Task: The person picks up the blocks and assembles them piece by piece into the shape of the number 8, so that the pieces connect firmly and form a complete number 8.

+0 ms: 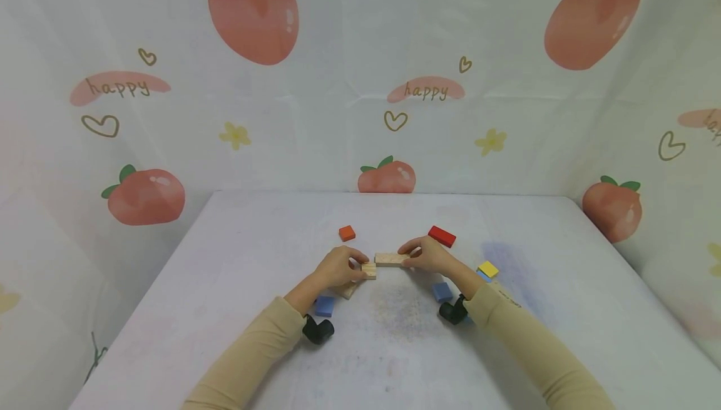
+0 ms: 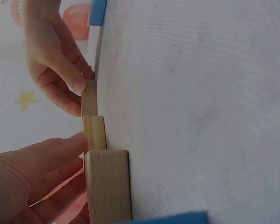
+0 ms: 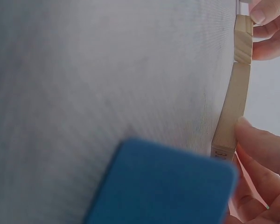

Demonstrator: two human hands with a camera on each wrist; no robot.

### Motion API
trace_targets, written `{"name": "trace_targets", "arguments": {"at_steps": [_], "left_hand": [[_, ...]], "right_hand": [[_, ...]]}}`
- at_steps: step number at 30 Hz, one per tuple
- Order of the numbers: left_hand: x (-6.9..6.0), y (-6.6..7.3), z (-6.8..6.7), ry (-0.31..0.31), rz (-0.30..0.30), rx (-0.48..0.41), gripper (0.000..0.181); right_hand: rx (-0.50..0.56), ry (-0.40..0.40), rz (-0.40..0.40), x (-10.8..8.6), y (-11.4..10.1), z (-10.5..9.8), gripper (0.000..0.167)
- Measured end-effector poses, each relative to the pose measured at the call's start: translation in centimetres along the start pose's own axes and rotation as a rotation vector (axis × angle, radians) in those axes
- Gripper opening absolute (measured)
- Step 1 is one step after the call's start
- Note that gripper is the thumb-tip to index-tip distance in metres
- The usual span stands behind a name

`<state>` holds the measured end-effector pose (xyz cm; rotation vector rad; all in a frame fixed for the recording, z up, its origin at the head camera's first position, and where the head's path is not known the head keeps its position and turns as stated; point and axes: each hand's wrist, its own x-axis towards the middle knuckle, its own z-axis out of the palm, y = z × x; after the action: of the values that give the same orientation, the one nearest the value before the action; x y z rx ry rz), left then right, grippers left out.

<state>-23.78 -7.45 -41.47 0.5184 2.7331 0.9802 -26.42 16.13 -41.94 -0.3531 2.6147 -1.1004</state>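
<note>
In the head view, my left hand (image 1: pixel 338 267) pinches a small pale wooden block (image 1: pixel 369 271) between thumb and fingers. My right hand (image 1: pixel 429 255) holds the right end of a longer wooden block (image 1: pixel 388 260), which lies flat just behind and to the right of the small one. Another wooden block (image 1: pixel 348 290) lies slanted under my left hand, partly hidden. Seen from the left wrist, the nearest wooden block (image 2: pixel 108 186), the small block (image 2: pixel 95 133) and the long block (image 2: pixel 89 99) form a row. Dark figures mark the long block's end (image 3: pixel 222 153).
An orange block (image 1: pixel 347 233) and a red block (image 1: pixel 442 236) lie farther back. Blue blocks (image 1: pixel 324 306) (image 1: pixel 442 292) sit near each wrist. Beside my right forearm, a yellow block (image 1: pixel 488 268) lies by another blue piece (image 1: pixel 483 276). Black wrist cameras (image 1: pixel 318 330) hang below both sleeves.
</note>
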Motion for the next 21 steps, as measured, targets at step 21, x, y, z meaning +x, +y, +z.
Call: {"name": "trace_targets", "arguments": {"at_steps": [21], "left_hand": [[1.6,-1.0,-3.5,0.184,0.056,-0.068,0.022]], "right_hand": [[0.011,-0.003,0.015,-0.1,-0.1,0.0,0.026]]}}
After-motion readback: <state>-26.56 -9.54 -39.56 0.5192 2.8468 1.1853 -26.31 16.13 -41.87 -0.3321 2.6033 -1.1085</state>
